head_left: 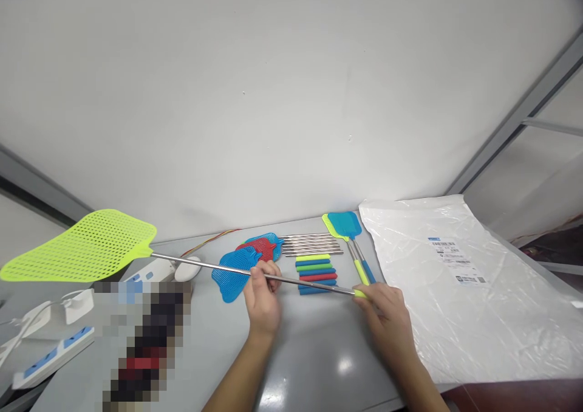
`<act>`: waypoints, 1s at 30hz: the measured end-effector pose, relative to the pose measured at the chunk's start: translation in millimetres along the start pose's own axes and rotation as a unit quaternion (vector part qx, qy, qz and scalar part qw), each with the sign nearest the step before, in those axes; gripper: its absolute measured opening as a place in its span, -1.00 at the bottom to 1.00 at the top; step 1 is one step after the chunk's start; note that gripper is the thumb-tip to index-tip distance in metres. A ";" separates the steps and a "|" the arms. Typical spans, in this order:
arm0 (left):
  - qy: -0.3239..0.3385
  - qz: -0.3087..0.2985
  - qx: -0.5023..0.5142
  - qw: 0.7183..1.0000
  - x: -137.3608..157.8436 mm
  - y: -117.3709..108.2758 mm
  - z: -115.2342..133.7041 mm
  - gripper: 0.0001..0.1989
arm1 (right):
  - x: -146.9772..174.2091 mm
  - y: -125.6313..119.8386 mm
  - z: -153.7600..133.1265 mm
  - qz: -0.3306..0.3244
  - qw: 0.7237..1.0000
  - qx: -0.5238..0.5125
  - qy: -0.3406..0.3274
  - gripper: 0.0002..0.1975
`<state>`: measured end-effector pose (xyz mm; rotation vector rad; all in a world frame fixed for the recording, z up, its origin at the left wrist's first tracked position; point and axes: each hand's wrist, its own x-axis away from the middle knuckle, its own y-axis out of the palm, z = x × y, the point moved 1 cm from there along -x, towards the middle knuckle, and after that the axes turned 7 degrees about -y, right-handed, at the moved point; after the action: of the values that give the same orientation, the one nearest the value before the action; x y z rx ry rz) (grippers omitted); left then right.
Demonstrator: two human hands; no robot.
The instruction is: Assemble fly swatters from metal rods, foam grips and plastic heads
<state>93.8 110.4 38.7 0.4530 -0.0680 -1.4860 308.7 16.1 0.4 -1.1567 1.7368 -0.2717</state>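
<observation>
A yellow-green fly swatter with a long metal rod is held above the grey table, its head to the far left. My left hand is closed around the middle of the rod. My right hand grips the swatter's yellow-green handle, mostly covering it. Behind my left hand lie loose swatter heads, blue and red. Several bare metal rods lie side by side, with a row of coloured handles in front of them. Two whole swatters, one with a teal head, rest beyond my right hand.
A white plastic package with labels covers the table's right side. Power strips with white plugs and cables stand at the left, near a white computer mouse. Part of the lower left is pixelated. A white wall rises behind the table.
</observation>
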 end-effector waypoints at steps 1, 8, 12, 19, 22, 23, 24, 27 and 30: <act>0.005 0.021 0.022 1.000 -2.7 -1.3 2.0 -0.53 | -0.2 0.1 -0.3 0.001 1.000 0.000 0.000 -0.88; 0.030 0.129 0.029 0.991 -16.5 -10.8 14.6 -0.57 | -0.1 0.4 -0.6 -0.005 1.000 -0.007 0.006 -0.88; -0.011 0.129 -0.014 0.991 -14.4 -11.5 8.6 -0.57 | 1.8 -0.5 3.3 -0.002 1.000 -0.010 0.028 -0.86; -0.036 0.096 -0.060 0.993 -6.7 -6.5 1.5 -0.54 | 4.5 -1.5 6.0 0.007 0.999 -0.005 0.041 -0.86; -0.046 0.092 -0.070 0.992 -5.9 -5.4 2.3 -0.53 | 4.8 -2.2 5.7 0.018 0.999 0.001 0.038 -0.86; -0.049 0.090 -0.074 0.992 -6.2 -5.5 2.4 -0.53 | 4.8 -2.7 5.6 0.023 0.999 0.003 0.039 -0.86; -0.052 0.089 -0.078 0.992 -6.5 -5.7 2.6 -0.54 | 4.8 -3.1 5.5 0.028 0.999 0.005 0.039 -0.86; -0.055 0.086 -0.084 0.991 -4.6 -4.1 1.9 -0.54 | 4.5 -3.3 3.4 0.038 0.999 0.012 0.037 -0.85; -0.088 0.062 -0.103 0.989 9.1 6.4 -2.7 -0.52 | 3.5 0.0 -4.3 0.036 0.999 0.007 0.026 -0.87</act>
<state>101.6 102.5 36.2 0.1475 -0.0805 -1.3917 305.1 12.0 0.4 -1.0838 1.8159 -0.2714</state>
